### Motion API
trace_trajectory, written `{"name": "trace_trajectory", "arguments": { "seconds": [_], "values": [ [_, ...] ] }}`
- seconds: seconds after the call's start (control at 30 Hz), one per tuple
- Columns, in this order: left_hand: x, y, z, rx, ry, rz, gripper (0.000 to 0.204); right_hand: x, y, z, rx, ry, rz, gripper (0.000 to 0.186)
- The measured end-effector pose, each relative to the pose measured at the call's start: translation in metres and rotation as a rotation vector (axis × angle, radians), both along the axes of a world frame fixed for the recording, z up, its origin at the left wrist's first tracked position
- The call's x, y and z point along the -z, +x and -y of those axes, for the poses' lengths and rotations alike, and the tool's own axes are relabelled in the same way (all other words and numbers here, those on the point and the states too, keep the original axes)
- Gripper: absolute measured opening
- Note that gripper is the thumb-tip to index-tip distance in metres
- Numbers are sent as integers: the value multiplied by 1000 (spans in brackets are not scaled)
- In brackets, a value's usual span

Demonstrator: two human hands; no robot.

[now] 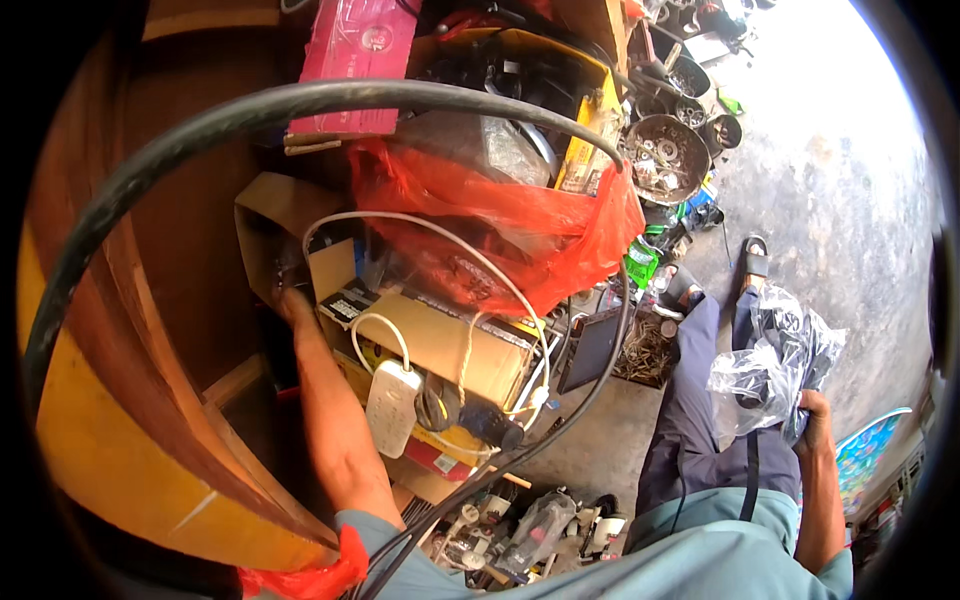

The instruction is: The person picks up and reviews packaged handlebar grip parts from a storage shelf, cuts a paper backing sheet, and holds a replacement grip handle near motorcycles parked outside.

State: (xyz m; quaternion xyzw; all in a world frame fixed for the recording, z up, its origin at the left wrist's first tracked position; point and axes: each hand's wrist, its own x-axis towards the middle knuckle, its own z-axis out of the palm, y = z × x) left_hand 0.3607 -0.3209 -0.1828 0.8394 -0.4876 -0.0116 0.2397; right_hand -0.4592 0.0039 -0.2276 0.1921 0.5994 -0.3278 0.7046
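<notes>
The clear plastic bag is positioned in front of the right trouser leg; the right hand grasps its outer side. The left hand is at the mouth of the open cardboard box; its fingers are shadowed, and whether they grip cannot be determined. Adjacent, right: red plastic bag. Nearer the person: white power strip. Farther right: round pan containing small parts.

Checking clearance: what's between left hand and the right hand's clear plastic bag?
Head view, left hand to clear bag: cardboard box, white cable, dark flat panel, black cable, small brownish pieces, person's leg.
</notes>
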Motion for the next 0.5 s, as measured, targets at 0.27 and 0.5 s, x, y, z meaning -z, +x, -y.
{"name": "trace_trajectory", "arguments": {
  "seconds": [0.27, 0.5],
  "values": [
    [-50, -51, -32, -282, -480, -729, 37, -5, 0, 4, 50, -9, -33, 36],
    [-67, -123, -86, -196, -540, -823, 38, 4, -14, -7, 9, -43, -6, 36]
  ]
}}
